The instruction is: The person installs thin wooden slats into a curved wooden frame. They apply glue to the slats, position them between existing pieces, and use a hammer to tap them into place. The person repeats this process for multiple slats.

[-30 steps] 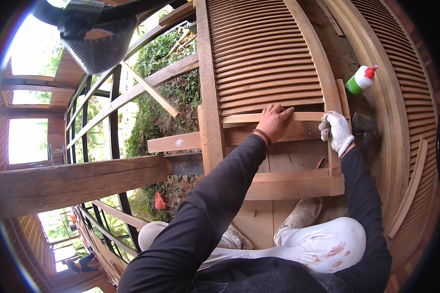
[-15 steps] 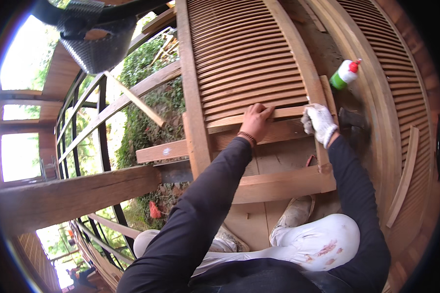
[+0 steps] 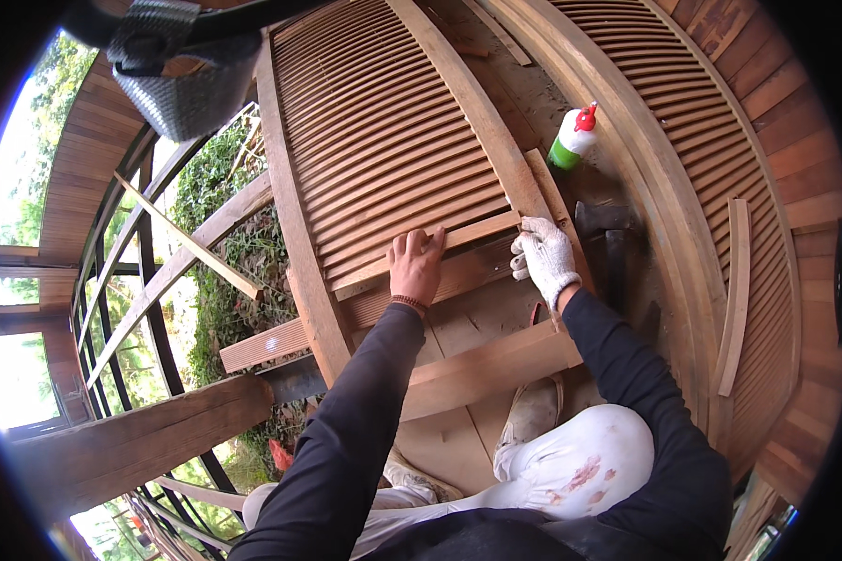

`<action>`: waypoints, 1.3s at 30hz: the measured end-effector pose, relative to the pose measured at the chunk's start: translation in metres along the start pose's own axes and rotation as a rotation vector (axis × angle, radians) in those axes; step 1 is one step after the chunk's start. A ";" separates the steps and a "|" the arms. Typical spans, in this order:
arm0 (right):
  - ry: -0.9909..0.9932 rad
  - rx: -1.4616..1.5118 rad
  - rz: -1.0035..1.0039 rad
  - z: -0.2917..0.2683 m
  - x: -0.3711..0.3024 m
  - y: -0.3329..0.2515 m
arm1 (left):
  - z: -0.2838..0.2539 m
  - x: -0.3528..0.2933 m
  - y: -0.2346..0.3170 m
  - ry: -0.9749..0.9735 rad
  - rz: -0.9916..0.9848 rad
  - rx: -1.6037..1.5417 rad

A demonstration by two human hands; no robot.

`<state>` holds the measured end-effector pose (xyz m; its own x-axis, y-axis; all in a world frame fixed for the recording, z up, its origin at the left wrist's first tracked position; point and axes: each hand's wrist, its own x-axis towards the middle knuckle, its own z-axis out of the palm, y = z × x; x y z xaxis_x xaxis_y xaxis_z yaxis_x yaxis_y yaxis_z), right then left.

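A wooden louvered panel (image 3: pixel 384 122) lies before me, its many thin slats set between two long side rails. My left hand (image 3: pixel 415 266), bare with a beaded bracelet at the wrist, has its fingers curled over the nearest wooden slat (image 3: pixel 482 229). At that slat's right end, against the right rail (image 3: pixel 468 98), is my right hand (image 3: pixel 544 254) in a white work glove. Its fingers are bent and closed around the corner; whether they pinch the slat or something small is hidden. A reddish grooved board (image 3: pixel 269 344) passes beneath the panel.
Right of the panel stand a white-and-green squeeze bottle (image 3: pixel 573 138) with a red cap and a dark-headed hammer (image 3: pixel 606 217). Another louvered panel (image 3: pixel 660 103) curves along the right, with a loose wooden strip (image 3: pixel 735 299) on it. A cross beam (image 3: pixel 491 369) lies near my feet.
The view has swung, so the panel and bottle appear farther left. Both hands stay at the same slat; the left fingers look slightly more spread along it.
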<state>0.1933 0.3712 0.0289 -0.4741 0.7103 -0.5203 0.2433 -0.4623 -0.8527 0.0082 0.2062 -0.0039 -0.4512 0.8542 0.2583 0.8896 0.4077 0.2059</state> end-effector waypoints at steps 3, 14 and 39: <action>-0.049 -0.051 -0.002 -0.003 0.000 -0.004 | -0.004 0.003 0.002 -0.024 -0.005 0.027; 0.535 -0.513 -0.509 -0.087 0.088 -0.035 | -0.034 -0.018 0.015 -0.112 0.228 -0.315; -0.433 -0.530 -0.363 -0.018 -0.101 -0.081 | -0.176 -0.054 -0.087 0.584 -0.841 -1.594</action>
<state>0.2370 0.3470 0.1497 -0.8634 0.4478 -0.2325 0.3301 0.1527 -0.9315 -0.0575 0.0682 0.1302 -0.9420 0.2788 -0.1869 -0.2761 -0.3268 0.9039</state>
